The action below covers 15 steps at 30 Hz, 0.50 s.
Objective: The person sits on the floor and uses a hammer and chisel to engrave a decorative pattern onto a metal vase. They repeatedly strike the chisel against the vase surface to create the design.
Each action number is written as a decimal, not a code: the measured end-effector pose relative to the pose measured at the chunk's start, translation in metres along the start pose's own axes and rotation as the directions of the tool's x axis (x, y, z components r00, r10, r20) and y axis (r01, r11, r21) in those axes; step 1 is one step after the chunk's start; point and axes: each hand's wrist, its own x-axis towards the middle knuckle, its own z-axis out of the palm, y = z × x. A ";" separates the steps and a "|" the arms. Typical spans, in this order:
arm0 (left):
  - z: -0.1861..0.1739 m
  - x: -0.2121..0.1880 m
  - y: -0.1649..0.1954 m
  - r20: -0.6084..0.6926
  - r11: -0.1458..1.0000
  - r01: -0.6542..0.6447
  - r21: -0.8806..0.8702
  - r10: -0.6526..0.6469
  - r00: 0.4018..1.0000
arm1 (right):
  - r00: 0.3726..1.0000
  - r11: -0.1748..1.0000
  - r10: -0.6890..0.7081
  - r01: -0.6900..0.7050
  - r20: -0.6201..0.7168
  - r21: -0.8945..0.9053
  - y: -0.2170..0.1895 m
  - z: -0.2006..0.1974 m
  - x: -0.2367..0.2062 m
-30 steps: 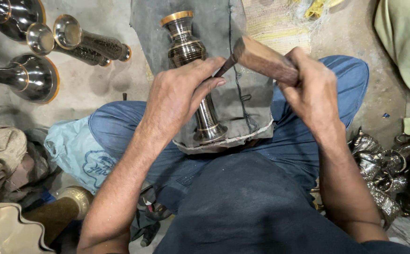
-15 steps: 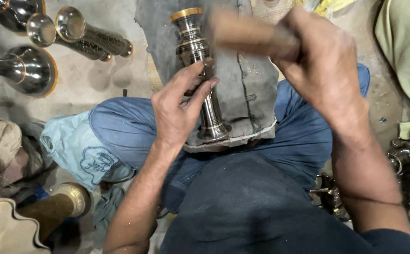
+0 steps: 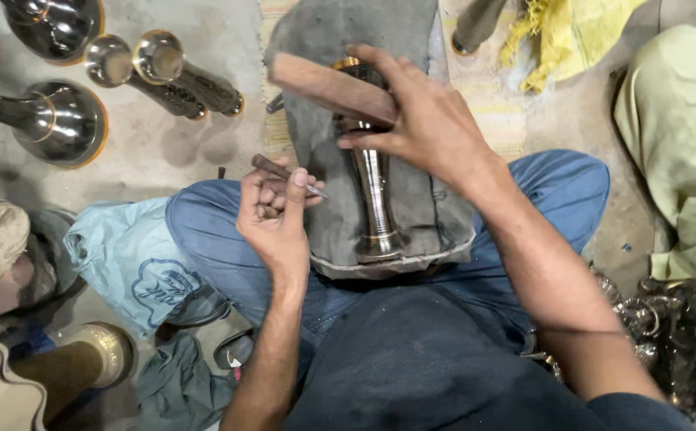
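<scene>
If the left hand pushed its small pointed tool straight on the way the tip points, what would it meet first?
The left hand holds a small wooden-handled tool whose tip points right, toward the metal stem lying on the grey cloth. The tip would probably meet that stem first, though height above the cloth is unclear.

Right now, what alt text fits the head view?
Seated person's right hand holds a wooden mallet over a turned metal stem on grey cloth; left hand grips a slim pointed tool. Metal goblet-shaped pieces lie nearby.

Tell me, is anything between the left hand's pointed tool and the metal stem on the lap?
Nothing visible. The left hand holds the small pointed tool beside the metal stem, with only bare grey cloth between; the right hand lies farther up the stem.
</scene>
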 end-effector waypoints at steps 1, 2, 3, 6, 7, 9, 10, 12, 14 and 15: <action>-0.003 0.001 -0.002 0.009 1.000 0.002 0.001 -0.002 1.000 | 1.000 0.992 -0.011 0.009 0.011 0.123 0.008 0.001 -0.001; -0.004 0.003 -0.003 0.015 1.000 0.002 0.002 -0.003 1.000 | 0.999 0.969 -0.024 0.018 0.022 0.245 0.016 0.003 -0.001; -0.005 0.005 -0.004 0.022 1.000 0.003 0.002 -0.003 1.000 | 0.991 0.903 0.085 -0.119 0.099 0.413 0.022 0.005 -0.001; 0.004 0.013 -0.004 0.052 1.000 0.009 -0.001 -0.009 0.999 | 0.916 0.619 0.244 -0.400 0.318 0.676 0.038 0.002 0.000; 0.009 0.016 -0.004 0.069 1.000 0.000 0.001 0.000 0.998 | 0.910 0.591 0.232 -0.412 0.343 0.693 0.040 0.000 0.001; 0.021 0.022 -0.002 0.107 1.000 -0.014 0.008 0.013 0.994 | 0.902 0.583 0.222 -0.427 0.369 0.692 0.040 -0.004 0.002; 0.026 0.025 0.000 0.118 1.000 -0.010 -0.022 0.012 0.993 | 0.903 0.604 0.217 -0.422 0.370 0.676 0.038 -0.006 0.003; 0.035 0.029 0.004 0.136 0.998 0.003 -0.069 0.006 0.991 | 0.899 0.630 0.231 -0.430 0.373 0.647 0.031 -0.007 0.003; 0.041 0.034 0.007 0.145 0.996 0.005 -0.093 0.008 0.989 | 0.889 0.642 0.280 -0.454 0.362 0.617 0.023 -0.006 0.000; 0.042 0.037 0.009 0.152 0.994 0.006 -0.105 0.011 0.988 | 0.914 0.664 0.270 -0.405 0.304 0.629 0.020 -0.004 -0.002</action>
